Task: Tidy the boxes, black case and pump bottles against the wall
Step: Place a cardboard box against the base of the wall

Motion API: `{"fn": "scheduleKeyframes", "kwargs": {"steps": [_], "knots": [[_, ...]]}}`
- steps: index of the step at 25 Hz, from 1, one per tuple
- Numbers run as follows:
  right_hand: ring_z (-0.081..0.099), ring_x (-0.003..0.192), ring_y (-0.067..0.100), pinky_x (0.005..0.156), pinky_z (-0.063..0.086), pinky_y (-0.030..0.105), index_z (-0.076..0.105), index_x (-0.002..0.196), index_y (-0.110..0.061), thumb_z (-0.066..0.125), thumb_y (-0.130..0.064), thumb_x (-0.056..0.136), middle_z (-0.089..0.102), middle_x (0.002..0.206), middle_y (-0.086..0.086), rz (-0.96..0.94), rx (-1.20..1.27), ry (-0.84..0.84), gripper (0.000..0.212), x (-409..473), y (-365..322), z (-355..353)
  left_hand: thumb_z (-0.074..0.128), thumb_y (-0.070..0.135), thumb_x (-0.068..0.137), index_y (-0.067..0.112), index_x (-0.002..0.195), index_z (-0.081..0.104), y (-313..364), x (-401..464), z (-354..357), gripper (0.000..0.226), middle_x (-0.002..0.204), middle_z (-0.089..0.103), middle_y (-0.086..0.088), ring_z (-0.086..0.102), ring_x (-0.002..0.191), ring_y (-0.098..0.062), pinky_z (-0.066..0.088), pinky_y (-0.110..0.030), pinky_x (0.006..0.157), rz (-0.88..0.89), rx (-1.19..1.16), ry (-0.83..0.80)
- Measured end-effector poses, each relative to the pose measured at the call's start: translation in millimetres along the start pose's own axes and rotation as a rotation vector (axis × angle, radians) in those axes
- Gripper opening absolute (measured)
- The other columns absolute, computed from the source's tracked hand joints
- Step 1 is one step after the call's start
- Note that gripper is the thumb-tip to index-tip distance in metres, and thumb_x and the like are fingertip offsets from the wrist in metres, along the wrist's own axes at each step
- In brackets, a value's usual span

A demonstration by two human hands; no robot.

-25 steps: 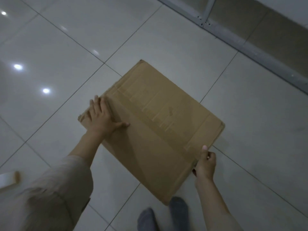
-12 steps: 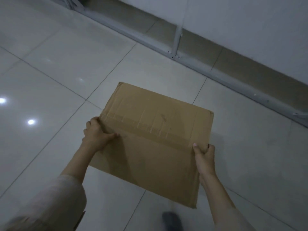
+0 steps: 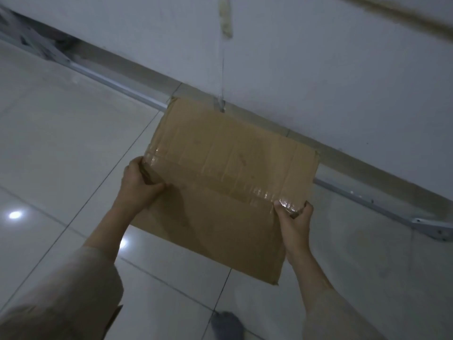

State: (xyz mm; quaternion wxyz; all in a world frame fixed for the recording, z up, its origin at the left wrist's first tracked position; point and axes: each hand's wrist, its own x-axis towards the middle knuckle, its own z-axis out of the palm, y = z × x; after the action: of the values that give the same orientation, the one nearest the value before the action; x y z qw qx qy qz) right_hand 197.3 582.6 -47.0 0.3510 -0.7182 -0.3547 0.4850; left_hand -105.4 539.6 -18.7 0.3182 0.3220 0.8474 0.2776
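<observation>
A brown cardboard box (image 3: pixel 220 173) with clear tape across its top is held in the air in front of me. My left hand (image 3: pixel 141 182) grips its left edge and my right hand (image 3: pixel 295 218) grips its right edge near the tape. The box's far edge overlaps the base of the white wall (image 3: pixel 318 69) in the view. No black case or pump bottles are in sight.
A grey metal rail (image 3: pixel 367 195) runs along the foot of the wall, with a bracket (image 3: pixel 431 229) at the right. Glossy white floor tiles (image 3: pixel 61 143) spread to the left. My socked foot (image 3: pixel 228 326) shows at the bottom.
I have carried the box forward towards the wall, and it has turned more square to it. Both hands keep their grip on its edges.
</observation>
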Motion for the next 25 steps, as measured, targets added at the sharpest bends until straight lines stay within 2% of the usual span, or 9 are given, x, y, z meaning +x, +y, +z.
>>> {"fn": "scheduleKeyframes", "kwargs": {"steps": [2,5,7,9,14,16,19,21,25], "knots": [[0.053,0.092,0.018,0.084,0.041,0.030,0.035,0.128,-0.017,0.069,-0.022,0.079,0.055,0.094,-0.011,0.015,-0.009,-0.008,0.059,32,-8,3,0.078,0.018,0.068,0.010,0.141,0.027,17,36,18,0.089,0.135,0.040,-0.018,0.044,0.122,-0.036,0.043,-0.050,0.100,0.031,0.035,-0.064],[0.052,0.103,0.018,0.091,0.044,0.034,0.026,0.137,-0.020,0.072,-0.020,0.077,0.050,0.118,-0.003,0.039,-0.063,-0.110,0.075,71,-12,8,0.078,0.035,0.061,0.009,0.143,0.025,32,78,41,0.101,0.142,0.035,-0.018,0.039,0.128,-0.039,0.037,-0.053,0.105,0.061,0.146,-0.149],[0.046,0.115,0.016,0.102,0.042,0.039,0.012,0.144,-0.024,0.072,-0.012,0.077,0.041,0.133,-0.001,0.049,-0.106,-0.203,0.091,87,-9,13,0.074,0.041,0.061,0.009,0.143,0.027,35,90,59,0.100,0.151,0.026,-0.017,0.026,0.138,-0.039,0.025,-0.051,0.113,0.102,0.339,-0.239],[0.037,0.130,0.018,0.110,0.034,0.043,-0.002,0.146,-0.024,0.070,-0.005,0.077,0.029,0.146,0.001,0.059,-0.132,-0.251,0.101,94,-8,18,0.066,0.033,0.078,0.012,0.146,0.019,37,86,82,0.085,0.158,0.011,-0.011,0.008,0.145,-0.035,0.010,-0.050,0.118,0.122,0.483,-0.314],[0.023,0.140,0.029,0.111,0.025,0.039,-0.008,0.147,-0.018,0.061,-0.005,0.084,0.012,0.155,0.014,0.095,-0.275,-0.167,0.094,80,-14,23,0.049,0.032,0.091,0.024,0.148,0.003,42,50,112,0.074,0.159,-0.009,0.002,-0.011,0.146,-0.030,0.006,-0.057,0.115,0.063,0.480,-0.384],[0.024,0.139,0.035,0.108,0.028,0.047,-0.007,0.147,-0.022,0.056,-0.004,0.087,0.008,0.156,0.013,0.077,-0.442,-0.149,0.089,72,-17,23,0.048,0.031,0.091,0.022,0.148,0.011,39,39,110,0.068,0.160,-0.004,-0.003,-0.004,0.147,-0.030,0.011,-0.054,0.116,0.106,0.480,-0.425],[0.013,0.140,0.036,0.102,0.032,0.053,-0.001,0.147,-0.025,0.047,-0.003,0.087,-0.002,0.157,0.008,-0.029,-0.752,-0.194,0.080,56,-28,23,0.054,0.023,0.088,0.011,0.138,0.039,37,21,90,0.053,0.152,0.028,-0.013,0.029,0.138,-0.034,0.031,-0.048,0.109,0.118,0.338,-0.391],[0.008,0.141,0.035,0.103,0.033,0.052,0.011,0.146,-0.024,0.047,-0.005,0.087,-0.002,0.157,0.008,-0.096,-0.850,-0.263,0.072,42,-39,29,0.056,0.021,0.087,0.012,0.129,0.050,35,5,69,0.043,0.142,0.043,-0.012,0.041,0.130,-0.032,0.037,-0.045,0.105,0.061,0.223,-0.281],[0.020,0.136,0.036,0.105,0.032,0.041,0.042,0.132,-0.018,0.055,-0.008,0.083,0.018,0.151,0.014,-0.271,-0.939,-0.433,0.051,7,-61,60,0.051,0.022,0.090,0.016,0.125,0.052,22,-25,17,0.036,0.137,0.048,-0.009,0.043,0.127,-0.029,0.037,-0.042,0.105,-0.057,0.131,-0.111]]}}
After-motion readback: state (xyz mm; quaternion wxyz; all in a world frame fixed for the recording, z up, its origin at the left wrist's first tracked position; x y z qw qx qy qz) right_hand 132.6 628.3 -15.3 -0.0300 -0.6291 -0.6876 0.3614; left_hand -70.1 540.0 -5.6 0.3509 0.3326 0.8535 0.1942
